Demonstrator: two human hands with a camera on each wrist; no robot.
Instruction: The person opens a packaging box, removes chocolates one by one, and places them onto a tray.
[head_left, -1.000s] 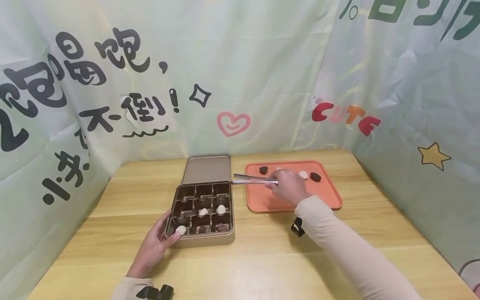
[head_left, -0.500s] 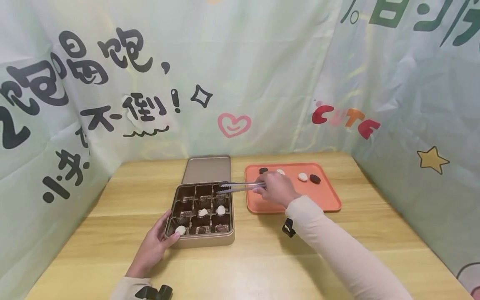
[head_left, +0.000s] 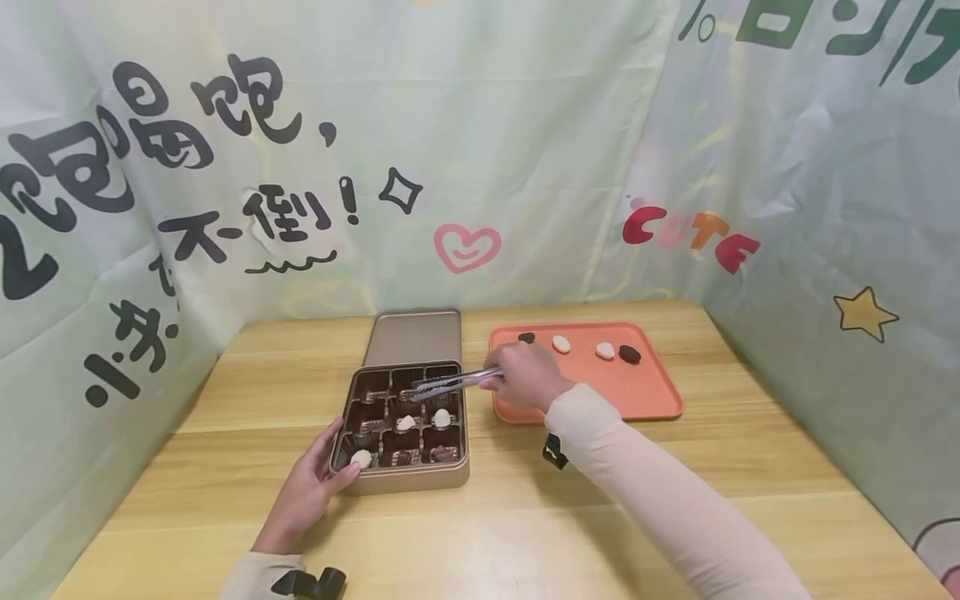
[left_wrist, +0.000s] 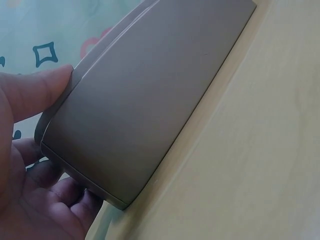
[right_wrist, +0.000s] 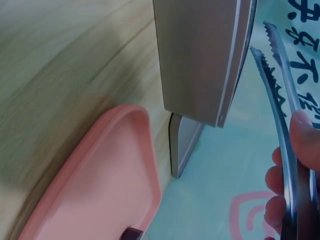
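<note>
My left hand (head_left: 303, 487) grips the front left corner of a brown tin box (head_left: 412, 482), thumb at the rim and fingers along the side. A dark divided insert in the box bears several pieces: a white chocolate (head_left: 362, 459) in the front left compartment, two white ones in the middle row, and a dark chocolate (head_left: 443, 454) at the front right. My right hand (head_left: 528, 375) holds metal tongs (head_left: 461, 381) over the back of the box. Their toothed tips (right_wrist: 257, 52) stand apart with nothing between them in the right wrist view.
Behind the box lies its flat lid (head_left: 416, 337). An orange tray (head_left: 630, 396) to the right bears two white chocolates (head_left: 561, 344) and two dark chocolates (head_left: 630, 354), one partly behind my right hand. A printed cloth (head_left: 540, 167) encloses the table (head_left: 495, 517) at the back and sides.
My right hand has moved left with the tongs, from beside the box's back right corner to over its back compartments. White chocolates on the tray have come into view. The left hand has kept its place.
</note>
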